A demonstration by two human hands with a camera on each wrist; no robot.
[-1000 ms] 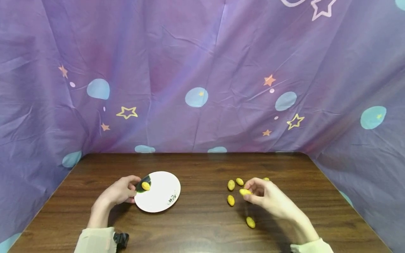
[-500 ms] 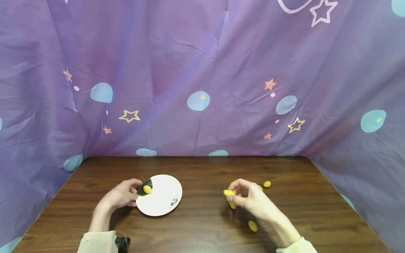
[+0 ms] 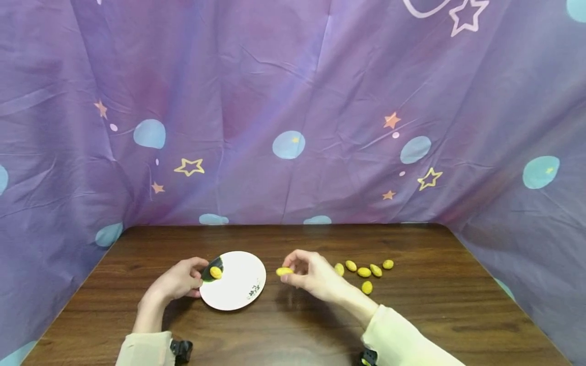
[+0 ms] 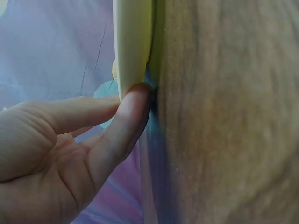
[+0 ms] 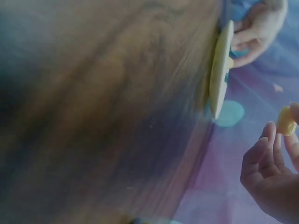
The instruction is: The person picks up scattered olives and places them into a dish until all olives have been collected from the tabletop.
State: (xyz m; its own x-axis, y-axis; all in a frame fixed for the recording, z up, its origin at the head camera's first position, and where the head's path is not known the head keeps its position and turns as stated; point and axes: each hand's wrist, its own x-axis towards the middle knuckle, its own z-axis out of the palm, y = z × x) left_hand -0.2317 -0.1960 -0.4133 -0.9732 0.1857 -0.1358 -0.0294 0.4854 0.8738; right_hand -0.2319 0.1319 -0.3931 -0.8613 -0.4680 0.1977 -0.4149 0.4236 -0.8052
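With thumb and fingers my left hand (image 3: 174,279) pinches the left rim of a white plate (image 3: 233,295), which has a dark green patch and a small leaf print. One small yellow oval, fruit-like piece (image 3: 215,273) lies on that patch. In the left wrist view the hand (image 4: 65,154) has its fingertips at the edge of the plate (image 4: 131,42). Just right of the plate, above the table, my right hand (image 3: 316,277) holds another yellow oval piece (image 3: 284,272) between thumb and fingertips. The right wrist view also shows this held piece (image 5: 286,122), apart from the plate.
Several more yellow oval pieces (image 3: 364,272) lie loosely grouped on the brown wooden table (image 3: 284,325), right of and behind my right hand. A purple cloth (image 3: 247,101) with stars hangs behind the table and along its sides.
My right hand has travelled left with its yellow oval piece, from among the loose pieces to near the plate. The left hand keeps its hold on the plate's rim.
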